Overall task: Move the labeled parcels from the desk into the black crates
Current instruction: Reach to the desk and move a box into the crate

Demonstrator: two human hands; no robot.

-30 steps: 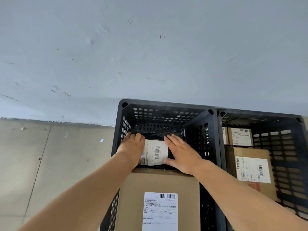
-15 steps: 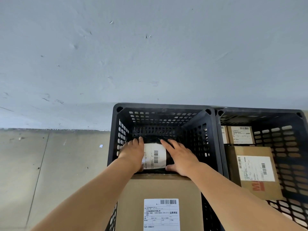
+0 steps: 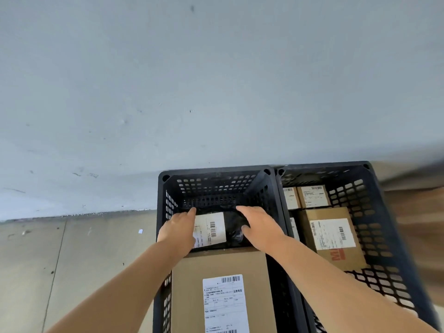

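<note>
Near box: a brown carton lies flat in the near end of the left crate, its white label up — already stowed, by my reading.

Left hand: my left hand rests on the left edge of the black bag, fingers straight and together, covering part of the label; I grip nothing with it.

Right hand: my right hand lies flat over the bag's right side, fingers relaxed, thumb against the crinkled plastic.

Change: half a second back my hands sat close together on the bag; now they lie further apart, more of the label and black film shows, and the view has swung left.

Meaning: the bag is down in the far end of the crate, just beyond the carton — I judge it placed, with only my hands left to withdraw.

Bag's look: soft, glossy black plastic, wrinkled, with a barcode label facing up.

Right crate: the second crate touches the first and holds several labeled cartons.

Wall: pale grey, scuffed, directly behind both crates.
</note>
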